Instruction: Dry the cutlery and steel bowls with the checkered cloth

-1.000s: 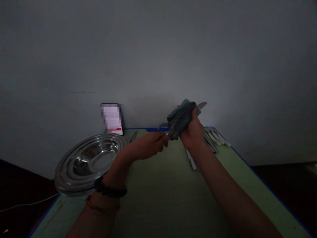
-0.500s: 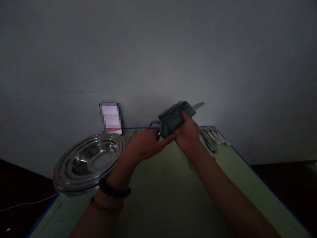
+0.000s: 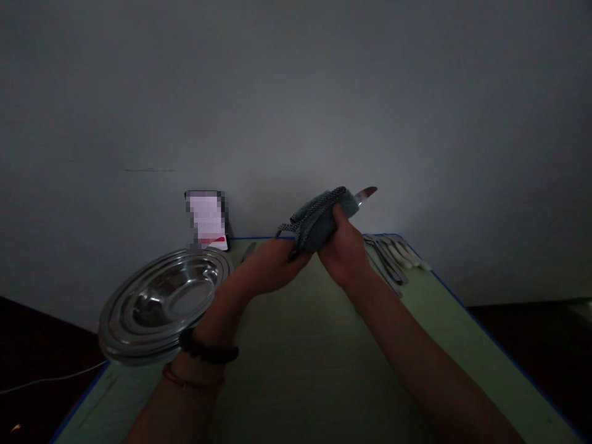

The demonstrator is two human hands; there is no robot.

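A table knife [image 3: 369,193] is raised above the far side of the table, its rounded blade tip poking out to the upper right. Around its middle is folded a grey-green cloth [image 3: 319,225] with a black-and-white braided edge. My right hand [image 3: 343,250] grips the cloth around the blade, thumb on top. Closed at the knife's lower left end is my left hand [image 3: 272,265], touching the cloth's loose corner; the handle itself is hidden by the fingers and cloth.
Stacked steel basins [image 3: 161,308] stand at the left of the green table [image 3: 296,370]. A phone [image 3: 207,219] leans against the wall behind them. Another knife [image 3: 248,251] lies beyond my left hand. Several metal utensils [image 3: 388,262] and white-handled ones [image 3: 407,254] lie at the far right.
Both hands have shifted slightly left with the knife and cloth. My left thumb has drawn in toward the cloth, and the blade tip has turned and now looks darker and reddish.
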